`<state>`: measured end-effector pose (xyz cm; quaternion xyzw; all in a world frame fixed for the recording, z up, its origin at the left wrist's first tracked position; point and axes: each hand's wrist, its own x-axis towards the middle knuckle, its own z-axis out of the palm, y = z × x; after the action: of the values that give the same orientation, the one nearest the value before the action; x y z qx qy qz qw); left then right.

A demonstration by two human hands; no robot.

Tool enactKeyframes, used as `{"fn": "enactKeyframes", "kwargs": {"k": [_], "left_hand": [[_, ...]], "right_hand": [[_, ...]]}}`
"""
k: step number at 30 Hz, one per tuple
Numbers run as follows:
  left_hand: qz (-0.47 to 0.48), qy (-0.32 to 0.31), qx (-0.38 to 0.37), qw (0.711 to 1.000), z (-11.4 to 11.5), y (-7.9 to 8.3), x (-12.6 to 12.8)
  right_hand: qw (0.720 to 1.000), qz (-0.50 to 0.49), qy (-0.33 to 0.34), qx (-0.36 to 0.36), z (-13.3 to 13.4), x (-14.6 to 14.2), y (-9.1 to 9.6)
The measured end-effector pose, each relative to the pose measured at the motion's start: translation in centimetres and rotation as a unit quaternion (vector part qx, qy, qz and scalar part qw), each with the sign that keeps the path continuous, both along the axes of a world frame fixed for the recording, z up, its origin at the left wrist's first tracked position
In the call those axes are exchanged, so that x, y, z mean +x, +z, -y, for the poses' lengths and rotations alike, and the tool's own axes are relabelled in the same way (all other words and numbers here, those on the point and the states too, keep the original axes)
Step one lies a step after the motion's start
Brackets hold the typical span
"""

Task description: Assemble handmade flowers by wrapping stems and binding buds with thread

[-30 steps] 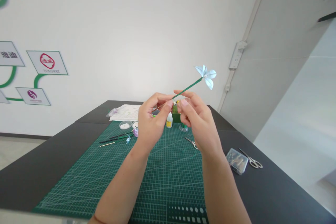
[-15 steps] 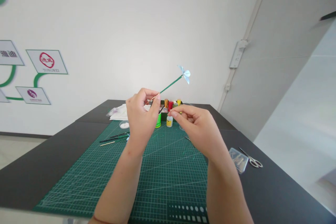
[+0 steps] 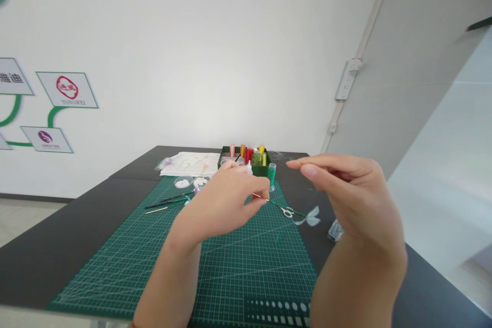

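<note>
lowered since half a second ago, the left hand (image 3: 235, 188) pinches the stem (image 3: 277, 204), its pale blue flower (image 3: 313, 218) tipped down rightward; the right hand (image 3: 351, 179), now farther right, has thumb and finger together, contents unclear. stem work, seemingly, calling for steady hold.

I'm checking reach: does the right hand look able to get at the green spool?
Probably yes: nothing visible stands between the right hand and the green spool, though the pinched fingers would need to open.
</note>
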<state>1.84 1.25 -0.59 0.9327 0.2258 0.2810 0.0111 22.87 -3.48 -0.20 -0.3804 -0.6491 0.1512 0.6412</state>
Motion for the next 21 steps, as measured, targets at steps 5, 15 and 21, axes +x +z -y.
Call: {"fn": "enactKeyframes", "kwargs": {"k": [5, 15, 21], "left_hand": [[-0.037, -0.037, -0.005, 0.999, 1.6, 0.4, -0.4], [-0.01, -0.047, -0.022, 0.999, 2.2, 0.5, -0.8], [-0.022, -0.031, -0.036, 0.999, 1.7, 0.5, -0.8]], "right_hand": [[0.998, -0.065, 0.001, 0.008, -1.0, 0.7, 0.1], [0.997, -0.074, -0.011, 0.034, -3.0, 1.2, -0.6], [0.992, -0.1, -0.002, 0.082, -2.4, 0.9, -0.6]]}}
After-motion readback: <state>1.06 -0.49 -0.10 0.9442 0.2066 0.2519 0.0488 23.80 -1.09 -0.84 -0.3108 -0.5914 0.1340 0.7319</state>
